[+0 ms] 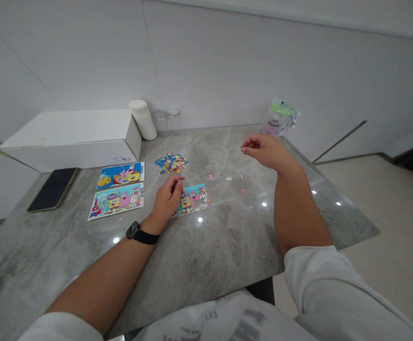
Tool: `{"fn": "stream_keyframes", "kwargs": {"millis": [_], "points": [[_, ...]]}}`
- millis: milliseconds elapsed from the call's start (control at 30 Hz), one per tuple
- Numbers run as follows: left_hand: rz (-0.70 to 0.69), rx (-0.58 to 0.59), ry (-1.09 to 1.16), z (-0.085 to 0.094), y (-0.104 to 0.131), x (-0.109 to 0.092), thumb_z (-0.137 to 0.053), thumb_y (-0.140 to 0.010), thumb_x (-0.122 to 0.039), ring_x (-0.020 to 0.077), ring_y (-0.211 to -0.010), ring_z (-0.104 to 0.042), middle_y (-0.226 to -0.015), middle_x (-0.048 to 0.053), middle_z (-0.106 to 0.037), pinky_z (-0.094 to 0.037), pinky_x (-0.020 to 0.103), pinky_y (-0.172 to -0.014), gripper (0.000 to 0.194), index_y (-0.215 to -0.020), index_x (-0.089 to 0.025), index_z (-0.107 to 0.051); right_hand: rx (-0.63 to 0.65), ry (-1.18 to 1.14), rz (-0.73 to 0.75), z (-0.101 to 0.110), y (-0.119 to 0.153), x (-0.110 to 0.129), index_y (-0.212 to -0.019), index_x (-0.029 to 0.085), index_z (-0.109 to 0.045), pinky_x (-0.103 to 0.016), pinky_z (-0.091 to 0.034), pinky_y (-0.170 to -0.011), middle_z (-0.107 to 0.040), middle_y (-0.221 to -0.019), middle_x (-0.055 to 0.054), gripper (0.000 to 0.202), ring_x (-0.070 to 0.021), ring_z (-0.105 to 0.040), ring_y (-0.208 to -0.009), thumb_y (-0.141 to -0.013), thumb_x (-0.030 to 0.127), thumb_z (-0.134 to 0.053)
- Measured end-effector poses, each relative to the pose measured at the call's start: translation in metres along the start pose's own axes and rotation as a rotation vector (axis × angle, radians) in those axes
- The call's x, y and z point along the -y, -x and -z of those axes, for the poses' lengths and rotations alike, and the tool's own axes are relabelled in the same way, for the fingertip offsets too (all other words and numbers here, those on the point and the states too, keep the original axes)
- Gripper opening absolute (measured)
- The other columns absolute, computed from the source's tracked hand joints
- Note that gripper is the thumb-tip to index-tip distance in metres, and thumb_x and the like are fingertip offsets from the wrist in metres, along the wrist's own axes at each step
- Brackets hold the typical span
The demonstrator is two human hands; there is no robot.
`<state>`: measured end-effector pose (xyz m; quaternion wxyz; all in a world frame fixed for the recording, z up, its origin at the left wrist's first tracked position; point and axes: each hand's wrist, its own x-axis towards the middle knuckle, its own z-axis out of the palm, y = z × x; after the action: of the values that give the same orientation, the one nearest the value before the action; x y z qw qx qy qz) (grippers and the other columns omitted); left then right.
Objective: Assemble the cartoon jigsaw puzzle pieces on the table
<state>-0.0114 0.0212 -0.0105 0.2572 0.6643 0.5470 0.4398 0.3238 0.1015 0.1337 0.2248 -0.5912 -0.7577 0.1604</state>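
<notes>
A partly assembled jigsaw puzzle point(196, 198) with cartoon figures lies on the grey marbled table, with gaps toward its right side. My left hand point(168, 199) rests over its left end with curled fingers, covering that part; whatever is under or in the fingers is hidden. Above the table at the right, my right hand point(263, 150) is closed with fingertips together, and I cannot make out anything in them. Between my hands lie a pink piece point(211, 176), a whitish piece point(229, 179), a small multicoloured piece point(241, 175) and another pink piece point(243, 191).
A heap of puzzle pieces point(171, 163) lies beyond my left hand. Left of it are two picture cards point(121, 175) point(116, 202), a phone point(53, 189) and a white box point(71, 137). A white cylinder point(143, 120), glasses point(173, 121) and a plastic bag point(280, 117) stand by the wall.
</notes>
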Motion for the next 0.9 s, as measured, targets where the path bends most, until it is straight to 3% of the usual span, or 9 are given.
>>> {"fn": "stream_keyframes", "kwargs": {"millis": [433, 900], "points": [[0.009, 0.026, -0.012, 0.0, 0.0, -0.001, -0.048, -0.102, -0.038, 0.017, -0.072, -0.065, -0.076, -0.002, -0.064, -0.05, 0.029, -0.071, 0.027, -0.117, -0.023, -0.065, 0.142, 0.204, -0.051, -0.002, -0.003, -0.013, -0.099, 0.02, -0.076, -0.029, -0.048, -0.073, -0.078, -0.096, -0.006, 0.017, -0.0192, -0.068, -0.083, -0.093, 0.033, -0.066], [0.014, 0.022, 0.003, 0.0, 0.0, 0.0, -0.047, -0.103, -0.038, 0.0164, -0.074, -0.066, -0.077, -0.003, -0.064, -0.05, 0.029, -0.073, 0.029, -0.119, -0.023, -0.065, 0.269, 0.353, -0.039, -0.023, -0.012, -0.022, -0.108, 0.023, -0.078, -0.031, -0.05, -0.079, -0.079, -0.107, -0.008, 0.021, -0.0223, -0.071, -0.093, -0.09, 0.031, -0.072]]}}
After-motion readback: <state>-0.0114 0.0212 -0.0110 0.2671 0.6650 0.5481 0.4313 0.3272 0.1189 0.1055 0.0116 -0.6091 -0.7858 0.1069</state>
